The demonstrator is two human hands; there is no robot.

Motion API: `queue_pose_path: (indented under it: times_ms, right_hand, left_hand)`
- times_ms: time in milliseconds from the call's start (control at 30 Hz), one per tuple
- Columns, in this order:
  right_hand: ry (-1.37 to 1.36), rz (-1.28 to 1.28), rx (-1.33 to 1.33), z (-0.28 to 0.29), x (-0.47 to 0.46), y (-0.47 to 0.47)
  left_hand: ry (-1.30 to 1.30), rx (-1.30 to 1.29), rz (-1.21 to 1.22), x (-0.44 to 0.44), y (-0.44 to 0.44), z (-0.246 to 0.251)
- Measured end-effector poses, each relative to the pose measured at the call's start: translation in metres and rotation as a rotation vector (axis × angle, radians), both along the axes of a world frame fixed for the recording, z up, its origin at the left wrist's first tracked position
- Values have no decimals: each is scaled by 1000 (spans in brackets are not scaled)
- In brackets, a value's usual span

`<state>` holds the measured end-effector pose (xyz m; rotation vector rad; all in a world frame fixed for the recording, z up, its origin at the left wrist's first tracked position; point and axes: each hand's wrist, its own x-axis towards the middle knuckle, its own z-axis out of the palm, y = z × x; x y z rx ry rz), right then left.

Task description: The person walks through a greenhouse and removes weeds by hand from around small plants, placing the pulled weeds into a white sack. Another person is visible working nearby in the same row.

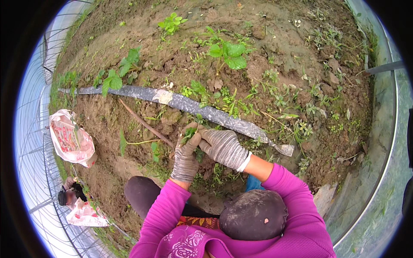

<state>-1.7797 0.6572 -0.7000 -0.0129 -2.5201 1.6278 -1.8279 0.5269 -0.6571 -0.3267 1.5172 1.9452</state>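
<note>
My left hand (187,154), in a grey knitted work glove, is closed around a small bunch of green leaves (188,134). Against it, at the fingertips, rests my right hand (224,146), gloved alike; its fingers are bent and touch the leaves or the left fingers, and whether they grip anything is hidden. A thin brown stick or handle (145,123) slants from the soil to my left hand; whether the hand holds it too cannot be told. Just beyond both hands a flat, dirt-spotted black drip tape or hose (206,111) crosses the soil.
Leafy plants (230,54) and small weeds grow in the soil. A white plastic bag (72,138) stands at the left. Further back, a person (72,190) is low beside another bag (87,214). Greenhouse film (384,180) and a metal pole (384,68) border the right.
</note>
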Motion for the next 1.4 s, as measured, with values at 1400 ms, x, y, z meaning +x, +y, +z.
queue_pose_path:
  times_ms: [1400]
  right_hand:
    - [-53, 135, 407, -19, 14, 49]
  left_hand:
    - [0, -332, -265, 42, -42, 27]
